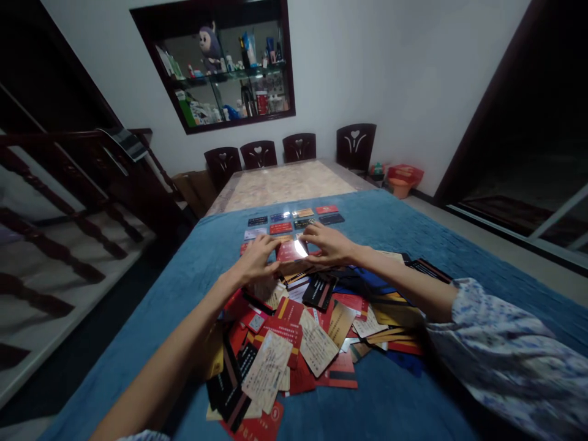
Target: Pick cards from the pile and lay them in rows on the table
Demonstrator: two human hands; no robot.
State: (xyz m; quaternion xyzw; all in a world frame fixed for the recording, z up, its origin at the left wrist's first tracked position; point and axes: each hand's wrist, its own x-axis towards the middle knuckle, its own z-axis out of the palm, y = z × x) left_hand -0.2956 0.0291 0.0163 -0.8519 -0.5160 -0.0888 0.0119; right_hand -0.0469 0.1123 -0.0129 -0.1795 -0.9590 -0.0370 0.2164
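My left hand (256, 258) and my right hand (329, 244) meet over a glossy red card (291, 250) at the far side of a heap of cards (298, 343). Both hands pinch that card by its edges, left hand on its left side, right hand on its right. The card catches a bright glare. Beyond it, cards lie in neat rows (294, 220) on the blue cloth (390, 233). The heap of red, black, gold and cream cards spreads under my forearms.
The blue cloth covers the near part of a long table; its bare marbled top (285, 184) runs on to several dark chairs (298, 147). A wall niche with bottles and a plush toy (225, 61) is behind. A stair railing (68, 184) stands left, a red basin (404, 177) right.
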